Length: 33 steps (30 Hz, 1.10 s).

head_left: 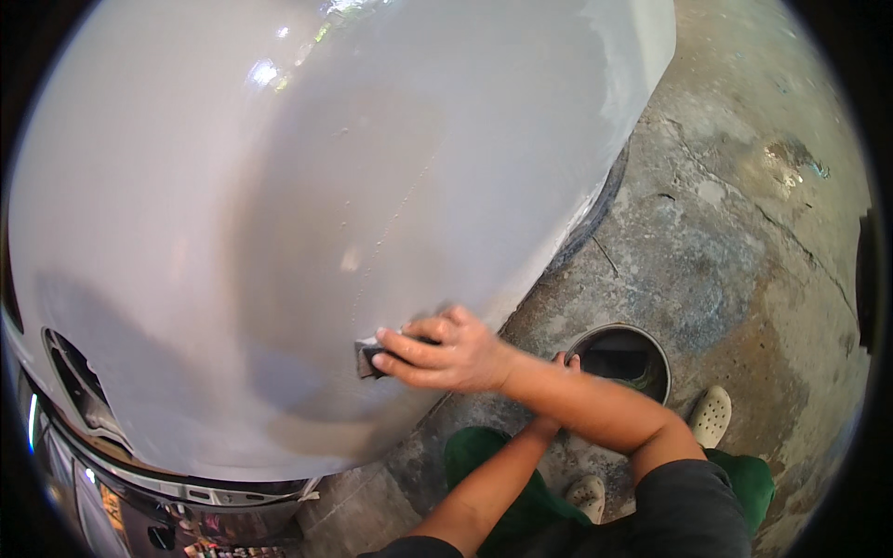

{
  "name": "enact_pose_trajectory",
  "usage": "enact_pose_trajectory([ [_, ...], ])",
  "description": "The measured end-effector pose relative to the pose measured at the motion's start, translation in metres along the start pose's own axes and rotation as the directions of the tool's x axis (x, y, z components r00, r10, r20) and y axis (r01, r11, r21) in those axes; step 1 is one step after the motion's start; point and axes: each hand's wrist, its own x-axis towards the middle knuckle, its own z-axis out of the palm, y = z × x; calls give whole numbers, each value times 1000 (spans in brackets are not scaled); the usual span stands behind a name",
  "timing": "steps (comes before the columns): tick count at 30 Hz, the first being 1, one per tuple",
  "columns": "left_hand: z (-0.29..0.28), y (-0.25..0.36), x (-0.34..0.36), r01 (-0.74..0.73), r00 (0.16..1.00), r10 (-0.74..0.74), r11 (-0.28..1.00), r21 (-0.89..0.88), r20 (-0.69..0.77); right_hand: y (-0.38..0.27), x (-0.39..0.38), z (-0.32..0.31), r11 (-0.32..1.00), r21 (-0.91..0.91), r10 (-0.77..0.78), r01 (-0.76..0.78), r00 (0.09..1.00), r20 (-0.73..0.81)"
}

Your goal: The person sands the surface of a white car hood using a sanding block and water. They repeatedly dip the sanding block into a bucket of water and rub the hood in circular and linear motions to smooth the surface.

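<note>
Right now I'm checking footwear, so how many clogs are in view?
2: one clog is to the lower right of the bucket; the other clog is below the bucket in the picture. No others show.

L hand [568,361] mostly hid behind R forearm [595,400], approx. 4 o'clock; only fingertips show, so grip unclear. R hand [460,358] covers most of the block [364,361], btwn 7 & 8 o'clock; its far fingers blurred. Bucket [667,365] contents too dark to ID. Tire [603,206] at 2 o'clock mostly hid under car [502,121], itself cut off at 12 o'clock. Dark thing [867,279] at 3 o'clock cut by edge, can't ID.
</note>
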Motion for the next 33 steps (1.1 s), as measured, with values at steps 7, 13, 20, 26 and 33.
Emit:
enact_pose_trajectory([
  [7,-2,25,0,338,939,-324,933,128,-115,127,59,-36,841,-166,390,-515,790,-474],
  [13,-12,44,-2,340,940,-321,912,227,-117,22,45,-13,999,-31,-21,19,997,-68],
  [20,1,30,4,349,934,-320,908,230,-156,164,95,-62,877,-180,302,-445,803,-513],
  [26,29,-48,-13,258,939,-339,564,-784,66,29,89,-6,965,-216,101,-149,971,-218],
  [33,-9,8,-6,195,980,-179,953,230,-88,128,73,-24,934,-266,216,-239,970,-113],
])
